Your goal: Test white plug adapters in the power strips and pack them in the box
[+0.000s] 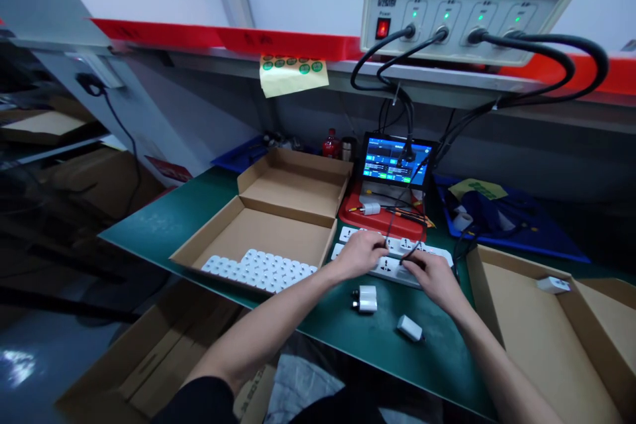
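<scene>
Both hands are over the white power strips [386, 266] on the green bench. My left hand [365, 253] is closed, fingertips pinched at the upper strip beside a thin dark cable; what they grip is too small to make out. My right hand [431, 273] is pinched on a black cable end [405, 260] at the lower strip. Nearer the front edge lie a pair of white adapters [366, 299] side by side and a single white adapter [410, 328] with its prongs to the right.
An open cardboard box [263, 235] at left holds many white adapters; another [536, 318] at right holds one. Behind the strips stand a red tray [350, 213] and lit screen [396, 160]. Cables hang from a tester [477, 6] on the shelf.
</scene>
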Demonstrator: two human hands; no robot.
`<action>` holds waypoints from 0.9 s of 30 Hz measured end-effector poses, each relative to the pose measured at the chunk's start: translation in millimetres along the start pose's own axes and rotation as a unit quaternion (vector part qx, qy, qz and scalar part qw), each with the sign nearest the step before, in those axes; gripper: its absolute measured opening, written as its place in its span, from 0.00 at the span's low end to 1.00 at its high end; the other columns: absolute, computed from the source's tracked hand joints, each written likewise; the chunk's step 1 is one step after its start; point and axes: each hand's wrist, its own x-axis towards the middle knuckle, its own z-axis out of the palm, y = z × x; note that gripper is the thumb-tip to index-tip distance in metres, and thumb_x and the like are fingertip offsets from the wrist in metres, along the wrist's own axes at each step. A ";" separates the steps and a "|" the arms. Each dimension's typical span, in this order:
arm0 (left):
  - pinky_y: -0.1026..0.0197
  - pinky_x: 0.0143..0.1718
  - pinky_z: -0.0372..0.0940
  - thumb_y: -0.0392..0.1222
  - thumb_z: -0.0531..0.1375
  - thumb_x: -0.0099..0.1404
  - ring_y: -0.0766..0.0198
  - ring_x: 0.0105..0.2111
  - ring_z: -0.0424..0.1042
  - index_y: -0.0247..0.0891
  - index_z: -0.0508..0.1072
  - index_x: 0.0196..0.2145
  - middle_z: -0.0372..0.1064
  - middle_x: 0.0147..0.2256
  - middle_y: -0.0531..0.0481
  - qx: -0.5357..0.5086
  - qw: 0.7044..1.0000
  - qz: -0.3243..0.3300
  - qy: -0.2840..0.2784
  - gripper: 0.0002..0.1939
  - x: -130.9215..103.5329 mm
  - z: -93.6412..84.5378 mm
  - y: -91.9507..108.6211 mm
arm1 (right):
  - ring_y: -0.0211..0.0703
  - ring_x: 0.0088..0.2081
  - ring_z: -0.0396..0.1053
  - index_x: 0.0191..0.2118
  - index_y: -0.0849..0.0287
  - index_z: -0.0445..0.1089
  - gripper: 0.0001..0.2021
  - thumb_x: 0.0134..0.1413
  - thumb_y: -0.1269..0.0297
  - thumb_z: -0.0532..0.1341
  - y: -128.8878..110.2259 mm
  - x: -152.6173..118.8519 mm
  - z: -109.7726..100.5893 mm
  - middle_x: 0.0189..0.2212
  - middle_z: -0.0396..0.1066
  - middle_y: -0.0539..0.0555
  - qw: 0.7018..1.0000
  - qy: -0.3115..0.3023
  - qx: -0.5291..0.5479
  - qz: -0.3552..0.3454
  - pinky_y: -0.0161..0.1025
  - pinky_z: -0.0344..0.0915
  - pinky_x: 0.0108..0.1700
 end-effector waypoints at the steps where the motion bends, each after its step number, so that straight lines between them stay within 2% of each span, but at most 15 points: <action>1: 0.61 0.41 0.64 0.36 0.66 0.70 0.59 0.37 0.77 0.38 0.82 0.34 0.82 0.35 0.49 -0.012 1.000 -0.020 0.007 0.06 -5.2 -11.1 -8.2 | 0.53 0.40 0.79 0.38 0.54 0.80 0.13 0.66 0.55 0.60 -6.2 5.7 6.4 0.37 0.84 0.56 1.000 -0.011 0.002 -0.010 0.45 0.68 0.45; 4: 0.62 0.38 0.62 0.35 0.65 0.69 0.61 0.33 0.74 0.36 0.82 0.32 0.80 0.32 0.51 -0.028 0.998 -0.061 0.012 0.07 -17.8 -34.8 -28.8 | 0.53 0.41 0.79 0.38 0.55 0.81 0.12 0.66 0.57 0.60 -21.9 21.3 24.6 0.38 0.84 0.56 0.999 -0.027 -0.002 -0.031 0.44 0.67 0.46; 7: 0.62 0.38 0.61 0.34 0.65 0.68 0.62 0.33 0.74 0.36 0.82 0.32 0.79 0.30 0.52 -0.030 0.997 -0.073 0.008 0.06 -23.9 -42.3 -38.7 | 0.52 0.41 0.79 0.39 0.55 0.81 0.11 0.66 0.59 0.61 -29.4 32.6 38.2 0.38 0.84 0.56 0.999 -0.037 -0.014 -0.033 0.43 0.66 0.45; 17: 0.60 0.40 0.64 0.36 0.65 0.69 0.58 0.36 0.76 0.38 0.82 0.34 0.80 0.33 0.50 0.012 0.997 -0.081 -0.008 0.05 -26.1 -41.5 -43.0 | 0.51 0.40 0.77 0.40 0.56 0.79 0.13 0.68 0.58 0.58 -24.4 42.3 53.4 0.38 0.83 0.56 0.996 -0.044 -0.064 -0.035 0.43 0.65 0.45; 23: 0.58 0.43 0.66 0.34 0.64 0.70 0.55 0.39 0.76 0.39 0.79 0.34 0.79 0.35 0.47 0.075 0.996 -0.047 -0.023 0.06 -30.1 -31.6 -41.9 | 0.50 0.43 0.75 0.40 0.57 0.77 0.11 0.70 0.63 0.58 -27.7 40.4 65.7 0.40 0.81 0.57 0.992 -0.031 -0.116 -0.046 0.42 0.66 0.47; 25: 0.58 0.43 0.66 0.34 0.64 0.71 0.54 0.40 0.76 0.38 0.78 0.34 0.79 0.36 0.46 0.097 0.994 -0.042 -0.023 0.06 -31.1 -30.3 -41.4 | 0.50 0.43 0.75 0.40 0.56 0.77 0.11 0.71 0.62 0.58 -27.5 38.2 62.7 0.40 0.80 0.57 0.990 -0.036 -0.124 -0.050 0.43 0.67 0.48; 27: 0.57 0.44 0.66 0.34 0.64 0.72 0.54 0.40 0.76 0.38 0.77 0.34 0.78 0.36 0.46 0.106 0.993 -0.042 -0.030 0.06 -32.3 -32.4 -40.2 | 0.51 0.46 0.76 0.44 0.56 0.78 0.11 0.72 0.60 0.58 -22.4 32.8 51.2 0.43 0.81 0.58 0.989 -0.035 -0.132 -0.060 0.44 0.68 0.51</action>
